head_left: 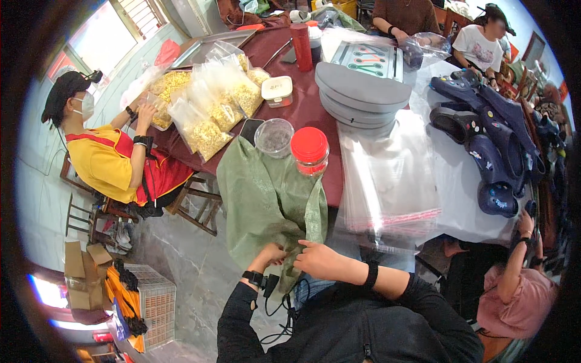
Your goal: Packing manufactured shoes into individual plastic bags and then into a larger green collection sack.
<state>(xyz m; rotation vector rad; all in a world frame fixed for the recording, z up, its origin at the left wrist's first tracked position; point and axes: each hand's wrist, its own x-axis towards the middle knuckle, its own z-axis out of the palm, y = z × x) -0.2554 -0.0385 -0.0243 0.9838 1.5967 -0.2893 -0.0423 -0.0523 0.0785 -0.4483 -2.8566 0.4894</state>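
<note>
A large, shiny, sage-green cloth (254, 193) hangs over the near table edge toward my lap, creased and folded down its middle. At its lower part my left hand (273, 254) is closed with fingers curled at the fabric. Just to the right, my right hand (321, 261) pinches a fold of the same cloth between thumb and fingers. Above the hands, a round clear plastic tub (274, 138) and a clear jar with a red lid (310, 151) stand at the cloth's upper edge. Whether anything lies inside the folds is hidden.
Several bags of yellow puffed pieces (209, 130) lie at the left, by a seated person (109, 157). Stacked grey cases (363, 91) and clear plastic sleeves (387, 175) occupy the middle right. Dark blue clogs (490, 145) lie farther right, with other people around.
</note>
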